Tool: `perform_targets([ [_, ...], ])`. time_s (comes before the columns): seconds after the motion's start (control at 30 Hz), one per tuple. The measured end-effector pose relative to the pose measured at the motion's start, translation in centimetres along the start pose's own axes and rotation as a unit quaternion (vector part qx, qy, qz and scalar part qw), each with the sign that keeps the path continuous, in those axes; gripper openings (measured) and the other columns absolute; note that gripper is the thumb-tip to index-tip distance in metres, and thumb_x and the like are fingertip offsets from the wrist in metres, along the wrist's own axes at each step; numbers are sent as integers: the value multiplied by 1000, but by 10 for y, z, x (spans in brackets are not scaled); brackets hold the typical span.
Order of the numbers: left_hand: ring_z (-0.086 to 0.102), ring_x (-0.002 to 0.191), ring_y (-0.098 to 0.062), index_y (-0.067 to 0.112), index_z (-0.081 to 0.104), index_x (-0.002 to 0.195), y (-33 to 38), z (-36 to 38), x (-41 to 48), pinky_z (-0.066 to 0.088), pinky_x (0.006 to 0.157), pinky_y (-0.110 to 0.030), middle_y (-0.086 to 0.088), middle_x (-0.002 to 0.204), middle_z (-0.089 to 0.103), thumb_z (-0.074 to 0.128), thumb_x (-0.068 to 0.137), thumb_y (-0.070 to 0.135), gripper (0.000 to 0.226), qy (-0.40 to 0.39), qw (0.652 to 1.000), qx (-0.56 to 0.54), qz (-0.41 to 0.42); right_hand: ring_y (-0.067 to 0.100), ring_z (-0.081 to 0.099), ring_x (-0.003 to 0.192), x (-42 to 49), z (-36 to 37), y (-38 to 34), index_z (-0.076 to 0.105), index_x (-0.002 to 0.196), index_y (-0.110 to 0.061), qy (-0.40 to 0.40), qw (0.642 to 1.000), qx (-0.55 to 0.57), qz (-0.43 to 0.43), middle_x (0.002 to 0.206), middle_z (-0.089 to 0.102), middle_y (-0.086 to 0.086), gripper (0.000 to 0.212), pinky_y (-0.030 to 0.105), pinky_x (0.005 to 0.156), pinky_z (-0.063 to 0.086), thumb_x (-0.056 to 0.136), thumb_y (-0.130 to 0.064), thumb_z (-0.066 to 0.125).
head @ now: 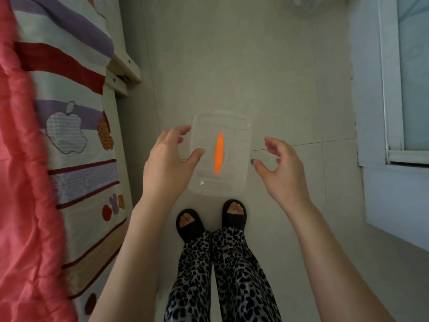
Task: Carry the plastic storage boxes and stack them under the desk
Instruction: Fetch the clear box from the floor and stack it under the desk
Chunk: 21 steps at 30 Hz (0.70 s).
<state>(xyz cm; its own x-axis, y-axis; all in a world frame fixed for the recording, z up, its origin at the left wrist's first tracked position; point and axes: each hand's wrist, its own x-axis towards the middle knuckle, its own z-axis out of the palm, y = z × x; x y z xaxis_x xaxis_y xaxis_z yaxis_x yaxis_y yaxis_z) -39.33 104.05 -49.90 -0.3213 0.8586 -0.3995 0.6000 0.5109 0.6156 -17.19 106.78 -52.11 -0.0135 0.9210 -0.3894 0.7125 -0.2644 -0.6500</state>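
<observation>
No legible text, numbers. Only sign: bitten-apple emblem (66,133) on striped bedsheet (79,175).

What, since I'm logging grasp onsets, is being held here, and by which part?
Nothing is held. The left hand and right hand hover open either side of the clear storage box on the floor.

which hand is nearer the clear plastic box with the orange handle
Left. The left hand overlaps the left edge of the clear plastic box; the right hand is outside its right edge, thumb tip near it.
</observation>
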Motion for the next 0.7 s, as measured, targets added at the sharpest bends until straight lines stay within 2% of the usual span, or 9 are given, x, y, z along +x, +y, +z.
perform_targets([
  [0.1,51,113,-3,30,48,132,-12,22,9,48,86,-33,10,128,53,66,85,39,51,8,1000,-7,-4,0,49,111,7,13,18,52,131,-17,-5,1000,-5,5,126,56,-4,54,17,94,36,82,-22,72],
  [0.33,52,114,-5,29,48,132,-41,67,28,46,80,-31,11,127,53,65,85,41,52,20,999,7,-33,10,52,117,23,45,56,50,133,-16,-6,999,1,43,129,55,-1,57,21,95,38,81,-22,73],
  [0.7,53,114,-9,29,48,131,-91,118,46,40,75,-29,10,129,53,65,84,43,52,20,996,36,-80,12,52,118,49,88,101,50,132,-14,4,996,18,83,130,54,1,56,20,94,36,82,-24,72],
])
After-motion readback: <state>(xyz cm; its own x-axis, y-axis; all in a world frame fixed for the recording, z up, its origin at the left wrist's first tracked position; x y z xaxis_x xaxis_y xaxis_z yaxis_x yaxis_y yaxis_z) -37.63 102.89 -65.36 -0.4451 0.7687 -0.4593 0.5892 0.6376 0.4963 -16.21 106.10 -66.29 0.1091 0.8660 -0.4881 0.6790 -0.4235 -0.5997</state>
